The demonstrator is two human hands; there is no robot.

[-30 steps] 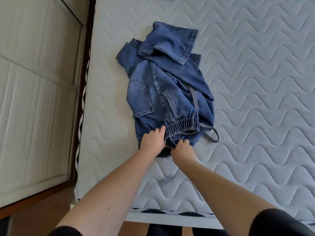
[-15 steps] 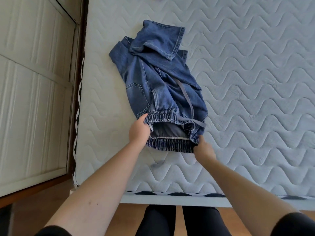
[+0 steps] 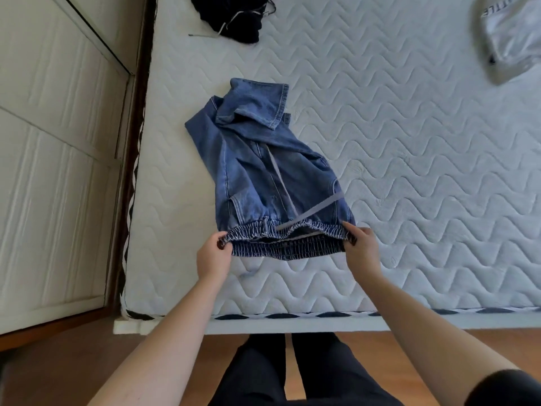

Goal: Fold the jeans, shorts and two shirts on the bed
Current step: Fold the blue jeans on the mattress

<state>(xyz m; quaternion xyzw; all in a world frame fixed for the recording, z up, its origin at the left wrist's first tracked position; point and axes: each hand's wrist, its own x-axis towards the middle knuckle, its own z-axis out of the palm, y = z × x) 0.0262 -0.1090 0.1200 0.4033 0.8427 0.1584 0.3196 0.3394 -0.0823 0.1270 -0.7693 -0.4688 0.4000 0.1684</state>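
Note:
Blue jeans [image 3: 257, 174] lie bunched on the quilted white bed [image 3: 409, 159], legs folded back at the far end, a grey drawstring across the front. The elastic waistband is stretched wide near the bed's front edge. My left hand [image 3: 213, 257] pinches the waistband's left end. My right hand [image 3: 361, 249] pinches its right end. A black garment [image 3: 237, 16] lies at the bed's far edge. A pale grey shirt with lettering [image 3: 515, 36] lies at the far right corner, partly cut off.
White panelled wardrobe doors [image 3: 58, 171] stand close along the bed's left side, past a dark wooden frame strip [image 3: 131, 159]. I stand at the bed's front edge on a wooden floor [image 3: 456, 341], my dark-trousered legs [image 3: 292, 373] below.
My hands started together at the middle of the waistband, then slid apart to its two ends, pulling it wide and flat. The jeans shifted toward me and the front now faces up.

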